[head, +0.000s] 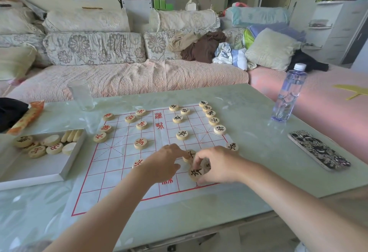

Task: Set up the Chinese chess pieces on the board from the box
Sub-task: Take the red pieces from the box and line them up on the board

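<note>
A paper xiangqi board [119, 172] printed with a red grid lies on the pale green glass bench [258, 172], and both hands meet over its near right part. The right grip [217, 166] has its thumb and fingers curled round a black-lettered piece [196, 172], pinching it just above the paper with its face tipped toward the camera; another disc is half hidden under that palm. The left grip [165, 162] reaches across from the left, its forefinger touching the edge of a second black piece [189, 155] just beyond, the thumb held apart below; whether it actually has hold of that disc I cannot tell. Red-lettered pieces [140, 143] are spread over the left half of the board, some along its left edge. Black-lettered pieces [182, 134] stand on the right half, five of them in a close column along the far right edge [210, 113] and one alone at the right edge [232, 146]. The shallow white box [59, 172] sits on the bench left of the board, with the remaining pieces [37, 151] lying flat at its far end and a few stood on edge. A clear glass [83, 96], a snack packet [27, 117], a water bottle [288, 94] and a patterned phone [318, 150] also rest on the bench.
</note>
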